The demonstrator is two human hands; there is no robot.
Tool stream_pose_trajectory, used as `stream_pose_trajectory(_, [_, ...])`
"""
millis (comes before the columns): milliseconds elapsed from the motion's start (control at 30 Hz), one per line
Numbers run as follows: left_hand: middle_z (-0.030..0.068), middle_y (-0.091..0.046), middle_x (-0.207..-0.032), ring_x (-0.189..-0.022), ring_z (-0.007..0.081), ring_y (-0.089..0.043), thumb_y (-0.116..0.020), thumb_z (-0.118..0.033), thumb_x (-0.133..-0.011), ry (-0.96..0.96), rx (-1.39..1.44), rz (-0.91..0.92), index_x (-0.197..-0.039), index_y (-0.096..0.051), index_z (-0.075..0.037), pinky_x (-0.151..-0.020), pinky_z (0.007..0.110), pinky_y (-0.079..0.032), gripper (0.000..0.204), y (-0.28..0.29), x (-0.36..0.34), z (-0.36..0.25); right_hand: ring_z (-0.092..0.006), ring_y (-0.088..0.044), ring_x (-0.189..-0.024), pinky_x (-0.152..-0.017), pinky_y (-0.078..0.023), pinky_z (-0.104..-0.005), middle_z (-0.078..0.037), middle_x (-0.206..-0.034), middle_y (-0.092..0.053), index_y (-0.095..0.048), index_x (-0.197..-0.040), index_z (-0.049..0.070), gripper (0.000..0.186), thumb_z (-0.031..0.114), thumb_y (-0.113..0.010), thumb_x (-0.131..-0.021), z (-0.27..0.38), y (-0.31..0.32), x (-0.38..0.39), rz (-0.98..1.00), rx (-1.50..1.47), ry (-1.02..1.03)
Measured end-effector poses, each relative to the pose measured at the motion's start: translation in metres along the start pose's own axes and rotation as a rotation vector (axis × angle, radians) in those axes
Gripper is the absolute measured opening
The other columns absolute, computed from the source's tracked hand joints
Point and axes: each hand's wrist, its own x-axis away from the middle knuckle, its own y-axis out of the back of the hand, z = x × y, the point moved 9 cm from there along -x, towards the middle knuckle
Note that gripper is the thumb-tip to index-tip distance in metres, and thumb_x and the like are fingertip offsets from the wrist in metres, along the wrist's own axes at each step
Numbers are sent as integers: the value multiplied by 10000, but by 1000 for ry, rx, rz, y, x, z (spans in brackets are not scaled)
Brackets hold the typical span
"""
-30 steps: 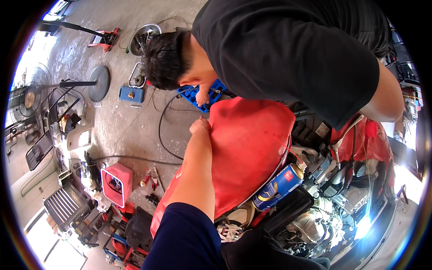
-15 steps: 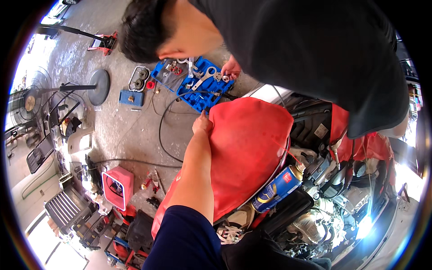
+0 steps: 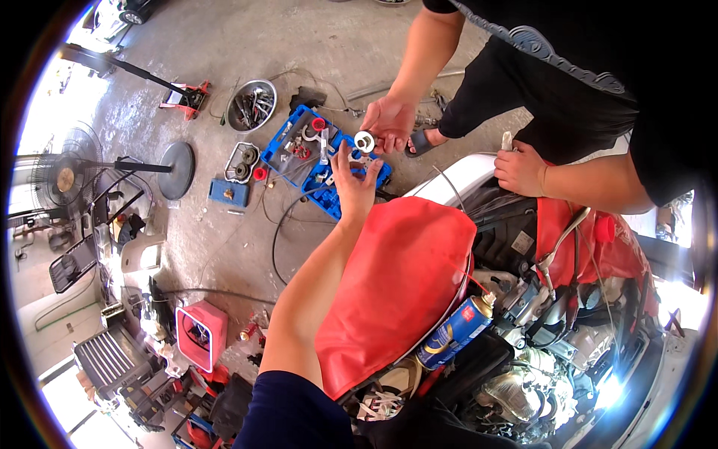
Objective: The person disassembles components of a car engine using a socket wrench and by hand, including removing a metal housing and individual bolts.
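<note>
My left hand reaches out over the blue tool case, thumb and fingers apart. Just beyond its fingertips is a round silver metal part with a hole in its middle. A co-worker's hand holds that part from the other side; whether my fingers touch it I cannot tell. Below my forearm a red padded cover drapes over the car's side. On its right edge leans a blue spray can with a thin red straw. My right hand is out of view.
The co-worker's other hand grips a small pale object by the engine bay. On the floor are a metal bowl of tools, a small blue box and a pink bin. A fan stands left.
The co-worker has straightened up, lifting the round metal part out of the case area. My left hand has moved up from the cover's far edge toward that part, its fingers spreading.
</note>
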Motion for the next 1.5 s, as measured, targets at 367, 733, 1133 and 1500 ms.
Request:
stream_pose_trajectory(367, [139,-671,-977,-856,207,-659,-835,-140,-722,-124,286,-89,-1192,-603,44,-792,300,-522,555,-16,-30,-131,-289,-590,-1013,-906,-454,-378,-98,-1076,-643,-613,-1013,62,249,197,-664,-811,-16,7,54,35,-128,-126])
stream_pose_trajectory(733, [36,-699,-773,-716,48,-617,-832,-145,-745,28,363,241,-992,-697,35,-648,214,-512,334,-16,18,-237,-295,-594,-1035,-921,-456,-382,-119,-1113,-634,-589,-1077,46,273,193,-614,-848,-8,-12,162,115,-321,-352])
stream_pose_trajectory(1133, [70,-717,-930,-833,98,-660,-892,-166,-697,-37,501,473,-1072,-678,44,-755,244,-530,480,-10,47,-269,-301,-597,-1057,-937,-459,-387,-140,-1151,-624,-565,-1143,28,302,188,-562,-887,32,-3,340,188,-358,-709])
stream_pose_trajectory(1500, [45,-690,-792,-729,68,-613,-916,-199,-671,-138,499,419,-1054,-671,28,-663,235,-513,508,-6,49,-267,-307,-601,-1080,-953,-461,-392,-162,-1190,-614,-540,-1211,10,334,183,-509,-927,138,39,570,221,-348,-1206])
